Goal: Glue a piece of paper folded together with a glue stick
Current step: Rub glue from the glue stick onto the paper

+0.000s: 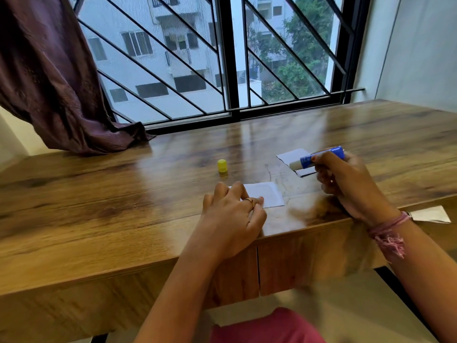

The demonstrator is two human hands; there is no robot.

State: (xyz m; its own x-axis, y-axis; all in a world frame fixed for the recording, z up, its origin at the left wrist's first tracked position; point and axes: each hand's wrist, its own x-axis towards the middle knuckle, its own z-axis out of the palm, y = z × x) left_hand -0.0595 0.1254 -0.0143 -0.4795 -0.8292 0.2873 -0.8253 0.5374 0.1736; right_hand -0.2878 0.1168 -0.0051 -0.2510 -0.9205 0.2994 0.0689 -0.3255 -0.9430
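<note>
Wooden tabletop (99, 194). Left hand (232, 219) near front edge, fingers curled, pressing left part of folded paper (265, 195). Right hand (346, 184) grips blue glue stick (319, 157), uncapped tip pointing left, above second paper (293, 155). Yellow cap (222, 165) upright, mid-tabletop, apart from both papers.

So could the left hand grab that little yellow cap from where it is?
Probably yes. The yellow cap stands alone on the table, just beyond the left hand, with nothing between them. But that hand is pressing down the small paper, so it would have to let go first.
</note>
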